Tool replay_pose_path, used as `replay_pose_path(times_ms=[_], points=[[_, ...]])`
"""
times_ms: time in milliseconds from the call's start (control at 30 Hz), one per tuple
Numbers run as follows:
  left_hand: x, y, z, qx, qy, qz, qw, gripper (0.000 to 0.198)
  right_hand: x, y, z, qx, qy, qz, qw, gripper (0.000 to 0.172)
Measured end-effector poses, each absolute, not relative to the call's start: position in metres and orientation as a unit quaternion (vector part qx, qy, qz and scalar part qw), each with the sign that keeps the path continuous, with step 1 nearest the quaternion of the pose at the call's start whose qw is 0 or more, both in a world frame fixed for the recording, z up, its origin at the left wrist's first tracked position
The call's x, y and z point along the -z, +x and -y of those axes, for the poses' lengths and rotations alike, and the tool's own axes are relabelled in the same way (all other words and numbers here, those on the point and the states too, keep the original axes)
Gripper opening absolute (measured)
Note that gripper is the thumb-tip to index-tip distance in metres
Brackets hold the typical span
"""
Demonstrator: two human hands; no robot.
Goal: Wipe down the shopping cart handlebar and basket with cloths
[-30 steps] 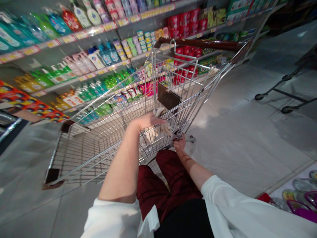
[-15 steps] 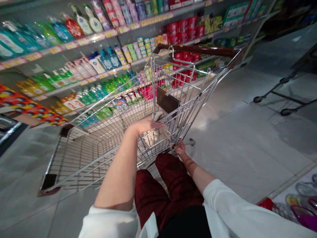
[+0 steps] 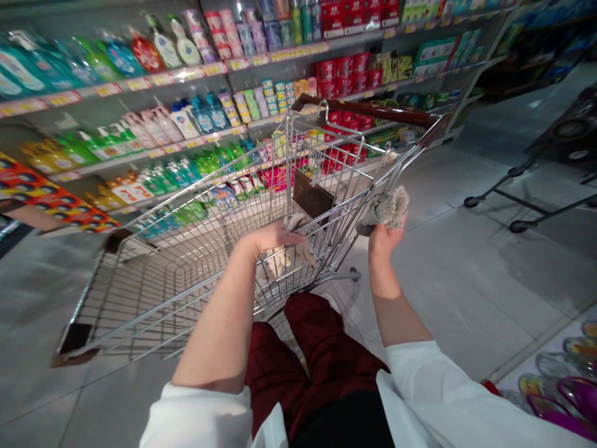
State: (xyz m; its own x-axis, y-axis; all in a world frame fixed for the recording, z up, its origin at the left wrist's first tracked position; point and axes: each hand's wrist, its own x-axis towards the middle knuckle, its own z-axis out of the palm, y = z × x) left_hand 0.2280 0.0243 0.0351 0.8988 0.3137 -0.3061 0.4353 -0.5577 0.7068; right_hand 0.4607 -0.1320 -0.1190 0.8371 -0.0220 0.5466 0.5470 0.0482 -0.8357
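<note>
A metal shopping cart (image 3: 186, 298) stands before me at an angle. My left hand (image 3: 273, 238) reaches over its near side rail, closed around a pale cloth (image 3: 305, 252) that shows above and below the fingers. Part of that grip is hidden by the hand itself. To the right of the cart, my right hand (image 3: 389, 236) is raised and closed on a crumpled grey cloth (image 3: 389, 208), beside the wire frame below the brown handle (image 3: 373, 113). A dark panel (image 3: 311, 199) is fixed in the cart's child-seat end.
Behind the cart run store shelves (image 3: 196, 74) with bottles, tubs and boxes. A black wheeled trolley (image 3: 545, 186) stands on the tiled floor (image 3: 433, 274) at right. Sandals (image 3: 573, 398) lie at lower right. An orange patterned display (image 3: 51, 199) juts in at left.
My right hand has moved up and to the right with the grey cloth, from the cart's lower frame to beside its upper frame. My left hand stays in place over the rail.
</note>
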Motion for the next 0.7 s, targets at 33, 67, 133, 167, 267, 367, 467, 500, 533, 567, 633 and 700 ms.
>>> replay_pose_path(times_ms=[33,67,133,167,267,367,467,500,533,567,633,700], points=[[-0.033,0.228,-0.025,0.072,0.879,-0.214,0.420,0.035,0.111,0.462,0.127,0.234,-0.655,0.221,0.683,0.057],[-0.032,0.228,-0.027,0.071,0.879,-0.213,0.421,0.036,0.106,0.461,0.121,0.256,-0.655,0.242,0.669,0.059],[-0.028,0.228,-0.030,0.068,0.880,-0.201,0.424,0.039,0.107,0.457,0.109,0.270,-0.664,0.274,0.641,0.061],[-0.026,0.228,-0.031,0.064,0.882,-0.191,0.426,0.039,0.111,0.454,0.104,0.268,-0.673,0.279,0.630,0.060],[-0.021,0.229,-0.035,0.049,0.888,-0.168,0.424,0.041,0.129,0.446,0.094,0.266,-0.694,0.258,0.618,0.059],[-0.019,0.229,-0.038,0.049,0.891,-0.168,0.419,0.047,0.153,0.440,0.093,0.262,-0.704,0.265,0.605,0.067],[-0.018,0.229,-0.039,0.050,0.898,-0.142,0.414,0.050,0.181,0.432,0.098,0.216,-0.738,0.291,0.569,0.076],[-0.018,0.229,-0.040,0.050,0.901,-0.134,0.409,0.050,0.191,0.428,0.100,0.194,-0.751,0.292,0.559,0.079],[-0.018,0.228,-0.040,0.052,0.904,-0.130,0.404,0.050,0.200,0.424,0.102,0.173,-0.762,0.288,0.554,0.080],[-0.018,0.228,-0.041,0.055,0.907,-0.127,0.399,0.050,0.207,0.420,0.103,0.157,-0.769,0.283,0.552,0.081],[-0.016,0.226,-0.044,0.057,0.912,-0.113,0.390,0.049,0.217,0.413,0.105,0.136,-0.777,0.277,0.549,0.082],[-0.012,0.225,-0.049,0.051,0.919,-0.095,0.379,0.048,0.220,0.411,0.106,0.122,-0.783,0.272,0.547,0.083]])
